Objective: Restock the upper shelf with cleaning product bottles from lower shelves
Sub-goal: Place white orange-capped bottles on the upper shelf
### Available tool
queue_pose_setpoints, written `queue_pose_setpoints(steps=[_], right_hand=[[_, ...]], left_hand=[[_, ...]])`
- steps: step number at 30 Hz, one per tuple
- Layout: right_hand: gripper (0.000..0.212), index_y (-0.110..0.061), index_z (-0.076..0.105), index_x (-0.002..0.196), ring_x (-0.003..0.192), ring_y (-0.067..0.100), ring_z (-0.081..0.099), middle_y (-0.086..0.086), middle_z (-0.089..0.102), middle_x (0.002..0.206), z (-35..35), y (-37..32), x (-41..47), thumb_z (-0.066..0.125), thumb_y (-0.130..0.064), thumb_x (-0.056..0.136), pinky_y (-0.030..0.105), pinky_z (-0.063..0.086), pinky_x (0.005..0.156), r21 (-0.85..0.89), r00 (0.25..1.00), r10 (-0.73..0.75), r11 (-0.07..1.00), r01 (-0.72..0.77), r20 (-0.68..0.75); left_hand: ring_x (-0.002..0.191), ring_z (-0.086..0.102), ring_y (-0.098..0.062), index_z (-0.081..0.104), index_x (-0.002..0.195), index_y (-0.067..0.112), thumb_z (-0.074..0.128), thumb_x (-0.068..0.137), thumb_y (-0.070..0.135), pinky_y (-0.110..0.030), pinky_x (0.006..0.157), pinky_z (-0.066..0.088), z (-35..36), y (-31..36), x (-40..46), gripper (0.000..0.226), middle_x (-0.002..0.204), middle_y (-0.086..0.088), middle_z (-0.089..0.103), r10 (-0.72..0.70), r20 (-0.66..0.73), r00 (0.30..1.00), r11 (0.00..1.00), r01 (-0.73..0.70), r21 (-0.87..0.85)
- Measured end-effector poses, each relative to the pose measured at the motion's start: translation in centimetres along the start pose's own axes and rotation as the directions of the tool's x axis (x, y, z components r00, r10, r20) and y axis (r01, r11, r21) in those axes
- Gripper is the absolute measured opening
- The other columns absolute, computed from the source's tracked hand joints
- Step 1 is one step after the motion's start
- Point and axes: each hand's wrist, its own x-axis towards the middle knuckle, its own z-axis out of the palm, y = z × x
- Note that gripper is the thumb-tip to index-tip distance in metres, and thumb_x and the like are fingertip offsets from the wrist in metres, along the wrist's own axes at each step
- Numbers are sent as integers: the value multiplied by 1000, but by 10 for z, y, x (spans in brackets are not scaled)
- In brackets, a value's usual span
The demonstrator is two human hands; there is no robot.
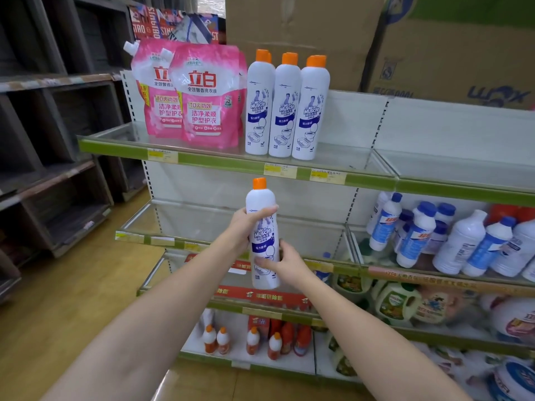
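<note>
A white cleaner bottle (263, 204) with an orange cap and a blue label is held upright in front of the second shelf, below the upper shelf (220, 162). My left hand (246, 224) grips its upper body from the left. My right hand (282, 263) holds its lower part from the right, fingers across the label. Three matching bottles (286, 108) stand in a row on the upper shelf, with at least one more orange cap behind them. To their right the upper shelf is bare.
Pink detergent pouches (199, 96) stand at the left of the upper shelf. Blue-capped white bottles (419, 235) crowd the second shelf at right. Small orange bottles (252, 340) sit on the lowest shelf. Cardboard boxes (434, 39) rest on top; dark wooden racks (43, 140) stand left.
</note>
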Motion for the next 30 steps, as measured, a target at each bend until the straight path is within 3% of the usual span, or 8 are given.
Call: queue_pose_setpoints(steps=[5,9,16,19,22,24,27,30], right_hand=[[58,-24,57,121,101,19,69,0,71,115,-20,-25,16,90,-30,73,40,58,89,187,991,-27,981,51,-131],[46,-22,63,109,93,20,73,4,75,107,-44,-56,27,90,-16,73,36,60,82,279,969,-96,947,159,-230],[44,-26,67,107,92,21,75,-1,78,99,-100,-107,45,92,-23,71,44,61,86,289,889,-215,892,347,-404],[38,-26,66,105,92,20,75,-2,78,98,-133,-123,49,89,-21,76,37,61,83,279,847,-242,871,405,-474],[35,-28,66,104,92,16,74,-4,77,100,-166,-127,58,87,-22,77,34,60,83,261,817,-247,865,428,-521],[33,-32,64,99,91,13,74,-9,76,99,-187,-129,69,87,-24,77,34,59,83,252,800,-231,869,426,-554],[33,-33,62,100,94,11,72,-11,74,101,-213,-127,88,86,-26,79,34,58,84,231,799,-228,881,412,-556],[31,-31,60,101,90,5,70,-10,72,103,-232,-119,107,82,-22,83,28,57,79,236,833,-197,903,360,-517]], left_hand=[[79,69,-30,67,105,2,90,64,24,-41,79,60,22,42,6,51,92,-18,73,105,53,993,994,-107,29],[78,71,-28,69,100,3,87,72,19,-38,73,59,46,81,15,37,86,-12,75,211,40,977,976,-213,48],[88,75,-26,68,105,8,83,78,31,-43,81,61,107,150,23,39,97,-10,76,452,113,885,863,-466,197],[91,71,-15,60,122,19,85,75,35,-34,80,62,138,183,32,56,106,1,70,595,160,787,706,-608,363],[90,59,-4,47,140,30,87,74,28,-19,75,55,167,220,45,77,114,9,55,722,293,627,429,-738,521],[85,57,-5,46,143,31,88,73,24,-16,76,53,185,239,57,82,118,8,54,752,390,532,243,-773,586],[82,57,-12,51,143,24,87,73,19,-28,84,55,207,252,80,78,122,5,51,701,505,503,52,-742,668],[89,50,-15,54,134,12,88,71,18,-30,87,48,225,250,105,72,128,-2,51,660,558,503,-96,-681,726]])
